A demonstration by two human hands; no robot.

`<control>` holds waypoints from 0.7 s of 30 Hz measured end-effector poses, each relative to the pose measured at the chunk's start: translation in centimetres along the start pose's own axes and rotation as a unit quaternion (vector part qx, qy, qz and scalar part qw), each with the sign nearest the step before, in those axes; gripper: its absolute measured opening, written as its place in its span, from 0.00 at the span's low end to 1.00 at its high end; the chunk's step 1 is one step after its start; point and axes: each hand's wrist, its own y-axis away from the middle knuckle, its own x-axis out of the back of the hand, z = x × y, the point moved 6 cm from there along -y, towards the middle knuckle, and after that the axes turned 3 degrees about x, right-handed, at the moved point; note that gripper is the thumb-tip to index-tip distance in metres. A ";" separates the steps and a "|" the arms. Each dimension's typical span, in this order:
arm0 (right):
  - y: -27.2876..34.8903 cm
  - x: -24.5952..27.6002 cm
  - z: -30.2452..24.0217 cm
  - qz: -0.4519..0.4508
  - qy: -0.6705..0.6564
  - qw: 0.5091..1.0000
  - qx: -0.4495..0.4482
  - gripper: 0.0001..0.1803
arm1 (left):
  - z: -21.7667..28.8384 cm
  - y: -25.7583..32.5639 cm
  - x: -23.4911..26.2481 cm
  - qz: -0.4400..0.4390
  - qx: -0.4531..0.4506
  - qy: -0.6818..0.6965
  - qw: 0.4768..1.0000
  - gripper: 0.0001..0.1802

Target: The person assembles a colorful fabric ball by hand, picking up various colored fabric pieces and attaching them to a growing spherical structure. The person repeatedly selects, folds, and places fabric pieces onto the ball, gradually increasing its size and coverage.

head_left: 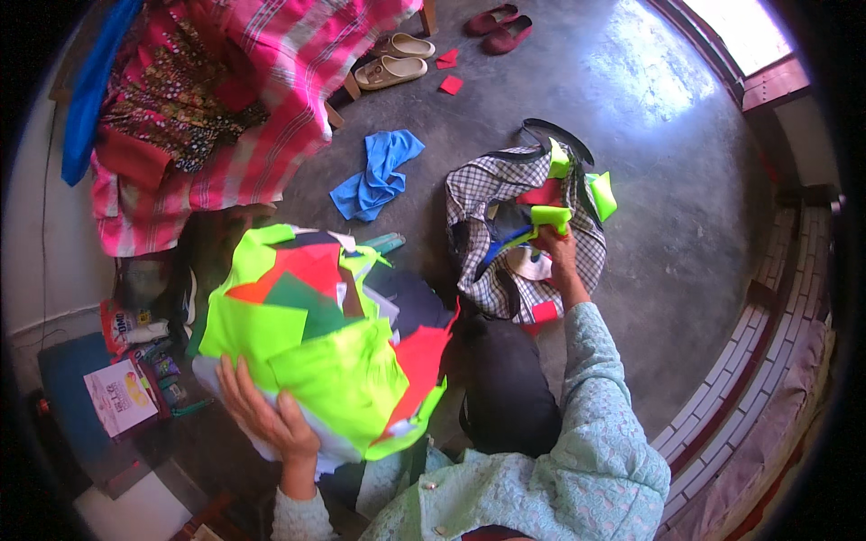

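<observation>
A large bundle of cloth pieces (302, 347), neon yellow, red and green over a pale grey layer, rests at my lap on the left. My left hand (271, 415) holds its near side, fingers laid along the pale layer. Farther out on the right, my right hand (559, 257) grips a neon yellow cloth piece (550, 217) above the mouth of a black-and-white checked bag (582, 257). Inside that bag are red, blue and white items, partly hidden. More neon yellow cloth (600, 196) sticks out at its far right edge.
A crumpled blue cloth (377, 176) lies on the grey floor (658, 144). Beyond it are beige shoes (392, 72), maroon shoes (507, 34) and small red scraps (451, 85). A pink checked cover (289, 117) hangs at far left; a box (121, 397) sits at left.
</observation>
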 end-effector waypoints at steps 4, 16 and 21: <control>2.5 1.0 -7.6 -0.001 -0.129 0.990 0.055 0.21 | 0.1 -0.1 -0.1 0.026 -0.027 -0.010 0.999 0.33; 15.2 -5.7 -23.3 -0.143 -0.298 0.943 0.038 0.19 | -0.5 0.4 -0.2 0.090 -0.010 -0.069 0.994 0.31; 23.9 -10.0 -22.4 -0.218 -0.234 0.946 -0.058 0.21 | -1.0 1.0 0.0 0.125 -0.024 -0.010 0.992 0.30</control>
